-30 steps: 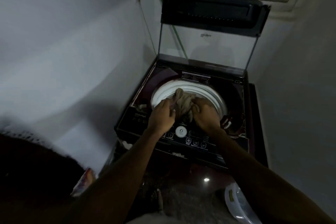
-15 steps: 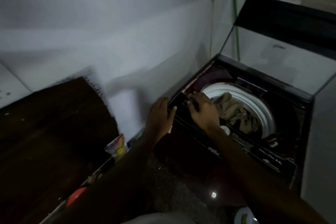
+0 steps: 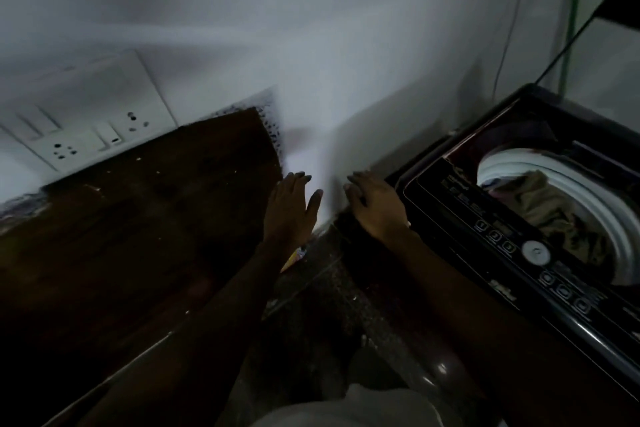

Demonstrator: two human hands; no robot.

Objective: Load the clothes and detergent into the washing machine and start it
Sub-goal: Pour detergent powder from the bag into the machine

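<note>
wall: pale plain wall (image 3: 311,28) across the upper half.
switch panel: white switch panel (image 3: 86,121) with sockets, middle left.
wood: dark brown wooden surface (image 3: 138,225), lower left.
floor: dark speckled floor (image 3: 329,295), lower centre.
pipe: green pipe (image 3: 574,10) beside a thin cord (image 3: 516,21), upper right.
light: dim, bluish.

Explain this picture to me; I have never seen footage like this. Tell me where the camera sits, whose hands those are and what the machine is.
There is one view, from a camera worn on a person's head, looking forward and down. The two bare arms are that person's own. The left hand and the right hand reach out with fingers relaxed; neither has a grip on anything. At the right stands an open top-loading washing machine with brownish clothes in its drum. At the left are a dark wooden surface and a white switchboard on the wall. The small colourful packet under the left wrist cannot be identified.
</note>
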